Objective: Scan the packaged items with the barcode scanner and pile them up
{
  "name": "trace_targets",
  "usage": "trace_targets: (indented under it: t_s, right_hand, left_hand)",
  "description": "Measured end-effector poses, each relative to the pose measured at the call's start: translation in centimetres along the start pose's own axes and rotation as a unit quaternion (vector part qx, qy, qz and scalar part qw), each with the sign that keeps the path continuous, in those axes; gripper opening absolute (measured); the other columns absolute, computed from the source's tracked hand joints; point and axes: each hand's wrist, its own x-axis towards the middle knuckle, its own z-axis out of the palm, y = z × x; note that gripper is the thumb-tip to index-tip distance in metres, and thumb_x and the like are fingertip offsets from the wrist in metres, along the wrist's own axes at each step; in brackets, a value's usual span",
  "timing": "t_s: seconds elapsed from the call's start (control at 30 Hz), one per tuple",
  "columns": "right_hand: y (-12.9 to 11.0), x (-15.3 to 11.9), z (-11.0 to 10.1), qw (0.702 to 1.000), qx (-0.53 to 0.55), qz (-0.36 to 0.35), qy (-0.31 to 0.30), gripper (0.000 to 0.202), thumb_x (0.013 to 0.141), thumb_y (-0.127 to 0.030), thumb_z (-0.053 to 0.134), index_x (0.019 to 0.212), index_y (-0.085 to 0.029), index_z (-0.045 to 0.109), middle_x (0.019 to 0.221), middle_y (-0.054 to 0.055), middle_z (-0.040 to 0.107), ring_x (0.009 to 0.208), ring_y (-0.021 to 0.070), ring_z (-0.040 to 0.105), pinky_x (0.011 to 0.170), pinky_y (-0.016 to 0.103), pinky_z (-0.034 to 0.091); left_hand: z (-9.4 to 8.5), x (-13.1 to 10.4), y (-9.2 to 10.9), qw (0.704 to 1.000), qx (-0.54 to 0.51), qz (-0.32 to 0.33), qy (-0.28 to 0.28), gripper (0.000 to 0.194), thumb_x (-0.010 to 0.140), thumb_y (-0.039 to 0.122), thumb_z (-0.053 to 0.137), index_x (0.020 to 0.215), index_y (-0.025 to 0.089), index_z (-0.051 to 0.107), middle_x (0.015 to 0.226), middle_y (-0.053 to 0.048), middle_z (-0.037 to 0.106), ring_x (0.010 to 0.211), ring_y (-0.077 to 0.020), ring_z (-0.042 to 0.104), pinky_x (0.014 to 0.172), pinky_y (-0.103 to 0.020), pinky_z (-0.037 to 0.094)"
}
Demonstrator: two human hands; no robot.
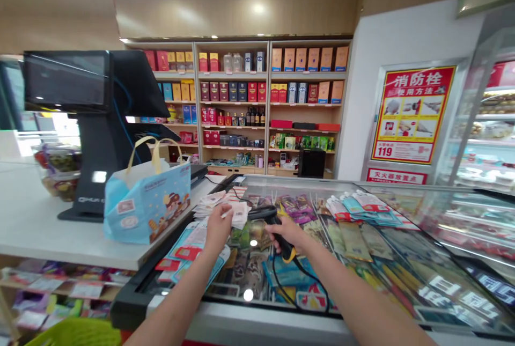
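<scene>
Above the glass-topped freezer (241,315), the right hand (291,234) grips a black scanner (263,212) near a white paper (240,216) pinched in the left hand (219,229). The loopy cord (310,272) could snag; a bump could scatter the loose paper pile (206,204).

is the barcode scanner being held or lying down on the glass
Held: the right grip is closed around the barcode scanner, which points toward the white label at the left grip.
</scene>
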Motion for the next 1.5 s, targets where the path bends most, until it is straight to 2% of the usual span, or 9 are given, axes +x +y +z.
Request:
trace_targets:
  t_s: [0.2,0.4,0.5,0.6,0.77,0.9,1.03,1.3,1.5]
  right_hand:
    - [0.6,-2.4,-7.4,0.992,0.016,-0.009,0.125,0.029,0.066,-0.039,0.067,0.07,-0.019,0.045,0.047,-0.007,0.05,0.036,0.0082,0.045,0.036,0.022,0.04]
    - [0.4,-4.7,-14.9,0.967,0.035,-0.046,0.248,0.028,0.067,-0.036,0.069,0.071,-0.02,0.045,0.047,-0.007,0.049,0.035,0.0087,0.045,0.036,0.023,0.04]
    - [0.3,-5.5,-17.7,0.954,0.025,-0.064,0.292,0.03,0.066,-0.038,0.069,0.068,-0.02,0.045,0.046,-0.007,0.048,0.035,0.0087,0.045,0.036,0.023,0.04]
    - [0.7,-6.0,-19.6,0.942,0.041,-0.081,0.322,0.03,0.066,-0.039,0.069,0.069,-0.02,0.045,0.047,-0.007,0.05,0.036,0.0087,0.045,0.036,0.023,0.042]
    - [1.5,-6.2,-20.5,0.942,0.034,-0.077,0.325,0.032,0.067,-0.042,0.069,0.069,-0.02,0.046,0.044,-0.007,0.049,0.036,0.0092,0.046,0.038,0.024,0.043]
    - [1.5,-6.0,-20.1,0.942,0.023,-0.091,0.322,0.035,0.064,-0.04,0.071,0.076,-0.02,0.047,0.049,-0.008,0.052,0.037,0.0099,0.049,0.039,0.025,0.044]
    - [1.7,-5.9,-20.0,0.936,0.039,-0.082,0.339,0.034,0.063,-0.041,0.07,0.077,-0.02,0.046,0.048,-0.008,0.051,0.037,0.0098,0.048,0.037,0.024,0.043]
    - [2.0,-6.1,-19.8,0.941,0.037,-0.059,0.33,0.033,0.064,-0.041,0.069,0.076,-0.02,0.047,0.05,-0.007,0.051,0.037,0.0095,0.047,0.036,0.024,0.043]
    - [1.9,-6.4,-19.4,0.946,0.017,-0.043,0.32,0.03,0.065,-0.039,0.07,0.077,-0.02,0.049,0.051,-0.007,0.051,0.038,0.0096,0.047,0.037,0.024,0.043]
  left_hand:
    - [12.5,-1.6,2.3,0.981,-0.076,-0.078,-0.162,0.014,0.068,0.022,0.061,0.081,0.017,0.059,0.066,0.0,0.063,0.063,-0.0152,0.062,0.064,-0.028,0.05]
    - [24.8,-4.2,7.1,0.941,-0.103,-0.156,-0.282,0.005,0.075,0.019,0.061,0.078,0.015,0.059,0.063,-0.002,0.063,0.06,-0.014,0.062,0.058,-0.024,0.048]
    - [29.1,-5.1,9.4,0.941,-0.038,-0.125,-0.311,0.017,0.077,0.025,0.061,0.063,0.015,0.058,0.057,-0.004,0.061,0.063,-0.0178,0.062,0.06,-0.027,0.046]
    - [31.7,-5.5,10.7,0.942,0.055,-0.087,-0.319,0.036,0.081,0.03,0.055,0.049,0.016,0.053,0.055,-0.009,0.061,0.072,-0.0232,0.066,0.067,-0.029,0.045]
    - [33.8,-6.2,10.7,0.944,0.128,-0.101,-0.288,0.025,0.076,0.032,0.06,0.057,0.016,0.059,0.079,-0.018,0.07,0.09,-0.0301,0.067,0.074,-0.033,0.045]
    - [34.3,-5.9,9.7,0.952,0.112,-0.129,-0.255,0.012,0.07,0.019,0.061,0.059,0.017,0.057,0.081,-0.017,0.07,0.087,-0.029,0.066,0.073,-0.033,0.045]
    - [33.7,-4.3,8.4,0.972,0.058,-0.14,-0.179,0.019,0.073,0.009,0.053,0.058,0.019,0.047,0.071,-0.011,0.065,0.078,-0.0243,0.065,0.07,-0.032,0.044]
    - [31.8,-2.2,7.7,0.987,-0.051,-0.149,-0.022,0.016,0.082,0.018,0.041,0.067,0.022,0.038,0.071,-0.001,0.055,0.073,-0.0166,0.056,0.076,-0.029,0.045]
    - [31.8,-2.6,8.0,0.984,-0.093,-0.153,-0.019,0.013,0.082,0.018,0.041,0.07,0.022,0.04,0.073,0.0,0.054,0.077,-0.0164,0.056,0.08,-0.029,0.044]
